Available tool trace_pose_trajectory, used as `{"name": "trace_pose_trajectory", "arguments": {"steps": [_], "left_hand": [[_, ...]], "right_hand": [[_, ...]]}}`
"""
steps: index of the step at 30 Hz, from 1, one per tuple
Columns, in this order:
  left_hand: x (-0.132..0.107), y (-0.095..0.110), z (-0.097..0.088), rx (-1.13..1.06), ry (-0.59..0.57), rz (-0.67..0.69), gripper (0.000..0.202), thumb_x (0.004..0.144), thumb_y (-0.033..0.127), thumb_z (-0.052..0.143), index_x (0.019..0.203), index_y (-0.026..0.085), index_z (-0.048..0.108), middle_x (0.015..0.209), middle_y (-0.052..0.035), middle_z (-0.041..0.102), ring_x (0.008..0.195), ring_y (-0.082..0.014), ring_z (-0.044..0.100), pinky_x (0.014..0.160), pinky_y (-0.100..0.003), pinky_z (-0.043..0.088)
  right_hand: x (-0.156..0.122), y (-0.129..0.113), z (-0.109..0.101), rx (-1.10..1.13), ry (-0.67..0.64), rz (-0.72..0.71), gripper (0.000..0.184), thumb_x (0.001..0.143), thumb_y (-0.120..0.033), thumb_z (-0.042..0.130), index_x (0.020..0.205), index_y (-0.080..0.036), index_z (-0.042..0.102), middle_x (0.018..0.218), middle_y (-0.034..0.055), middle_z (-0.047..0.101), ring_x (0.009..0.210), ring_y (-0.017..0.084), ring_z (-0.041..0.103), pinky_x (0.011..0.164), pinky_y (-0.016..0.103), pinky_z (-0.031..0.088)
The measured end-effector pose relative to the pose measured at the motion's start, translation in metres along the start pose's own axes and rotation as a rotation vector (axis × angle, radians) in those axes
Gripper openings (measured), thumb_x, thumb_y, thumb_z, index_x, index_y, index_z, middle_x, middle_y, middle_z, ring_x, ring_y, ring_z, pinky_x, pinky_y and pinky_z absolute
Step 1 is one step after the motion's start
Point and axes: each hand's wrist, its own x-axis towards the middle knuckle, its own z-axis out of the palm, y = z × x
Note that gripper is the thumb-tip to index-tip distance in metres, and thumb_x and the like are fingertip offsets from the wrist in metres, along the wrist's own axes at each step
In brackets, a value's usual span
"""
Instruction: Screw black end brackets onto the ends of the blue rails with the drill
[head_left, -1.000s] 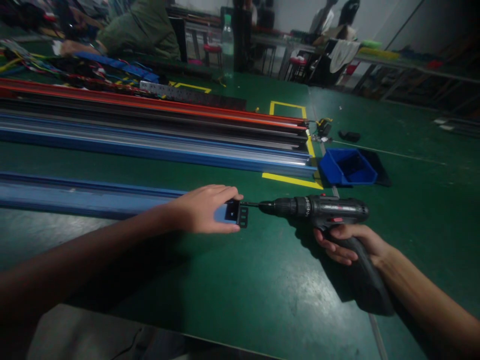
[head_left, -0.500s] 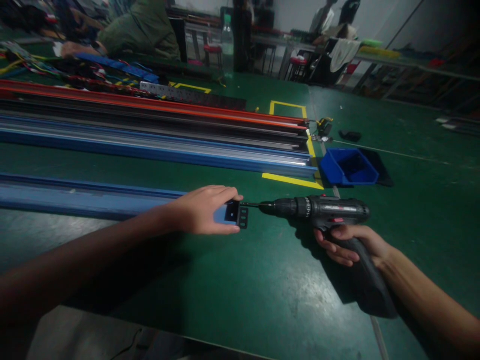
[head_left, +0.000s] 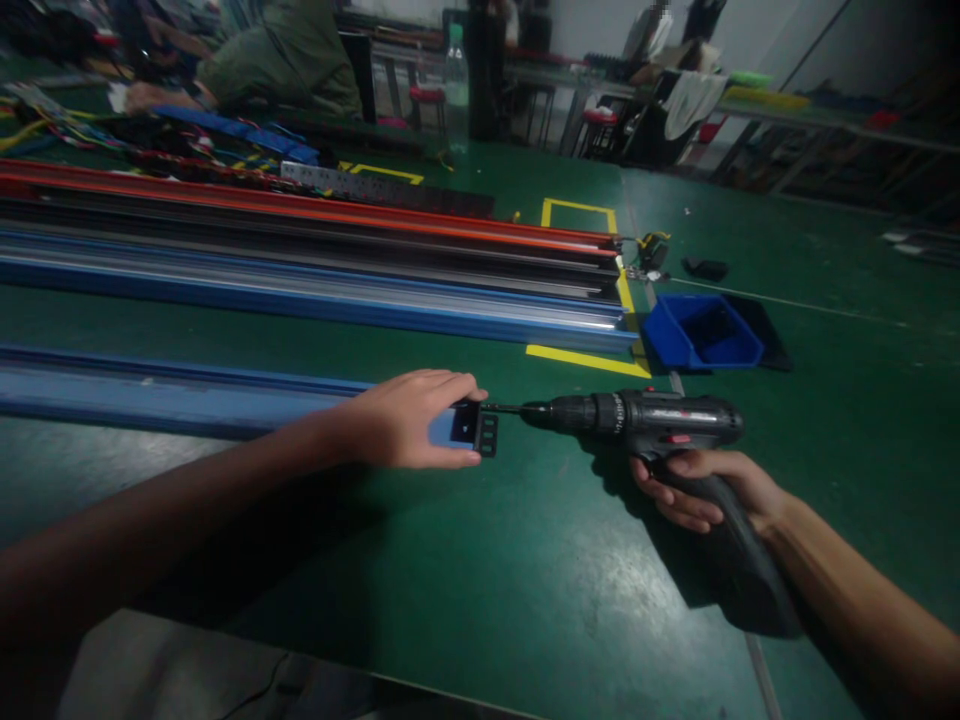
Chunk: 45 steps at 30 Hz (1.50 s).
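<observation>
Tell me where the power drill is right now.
In the head view, the power drill is right of centre, gripped in the right hand, nearer the wearer than the blue bin, its bit pointing left toward the black end piece.

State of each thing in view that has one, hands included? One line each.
Left hand: clasped over the near blue rail's end.
Right hand: closed around the drill's handle.
Drill: held, bit pointing at the bracket; spinning or not, can't tell.
Near blue rail: lying on the table.
Black bracket: at the rail's end; fastened or not, can't tell.
Blue bin: open; contents unclear.
Bottle: upright, capped.
</observation>
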Motion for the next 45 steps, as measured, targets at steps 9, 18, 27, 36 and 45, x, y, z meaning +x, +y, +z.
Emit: {"name": "trace_pose_trajectory", "arguments": {"steps": [9,18,27,36,45], "left_hand": [[0.0005,-0.0019,0.0016,-0.004,0.020,0.021,0.060,0.090,0.062,0.067,0.130,0.019,0.055,0.122,-0.0094,0.068,0.115,-0.0255,0.066,0.100,-0.037,0.048],[-0.0008,-0.0026,0.0025,-0.005,0.036,0.042,0.061,0.090,0.062,0.067,0.131,0.019,0.055,0.122,-0.0099,0.068,0.114,-0.0253,0.066,0.100,-0.036,0.048],[0.0000,-0.0008,0.0015,-0.012,0.035,0.041,0.058,0.090,0.060,0.068,0.129,0.019,0.055,0.121,-0.0095,0.068,0.113,-0.0252,0.066,0.100,-0.036,0.048],[-0.0008,-0.0017,0.0020,-0.008,0.032,0.045,0.059,0.091,0.060,0.067,0.130,0.019,0.055,0.123,-0.0097,0.068,0.115,-0.0250,0.066,0.100,-0.036,0.047],[-0.0004,-0.0022,0.0021,-0.006,0.038,0.050,0.059,0.091,0.060,0.067,0.130,0.019,0.055,0.123,-0.0101,0.068,0.115,-0.0248,0.066,0.100,-0.035,0.047]], "right_hand": [[-0.0016,0.0012,-0.0024,0.000,0.021,0.010,0.024,0.094,-0.025,0.065,0.108,-0.007,0.074,0.080,0.0060,0.066,0.040,0.001,0.039,0.048,0.016,0.050],[-0.0009,0.0014,0.0018,-0.006,0.016,0.009,0.022,0.094,-0.024,0.066,0.103,-0.006,0.074,0.078,0.0048,0.066,0.039,0.000,0.038,0.047,0.016,0.051],[-0.0021,0.0025,0.0007,0.009,0.019,0.005,0.022,0.093,-0.023,0.065,0.103,-0.005,0.074,0.076,0.0047,0.066,0.039,0.001,0.037,0.047,0.016,0.050],[-0.0041,0.0020,0.0002,0.010,0.047,0.012,0.022,0.093,-0.023,0.067,0.104,-0.006,0.074,0.076,0.0041,0.067,0.040,0.001,0.041,0.048,0.016,0.052],[-0.0037,0.0006,0.0029,0.002,0.060,0.027,0.021,0.091,-0.024,0.070,0.101,-0.006,0.075,0.074,0.0037,0.066,0.040,0.001,0.042,0.046,0.016,0.052]]}}
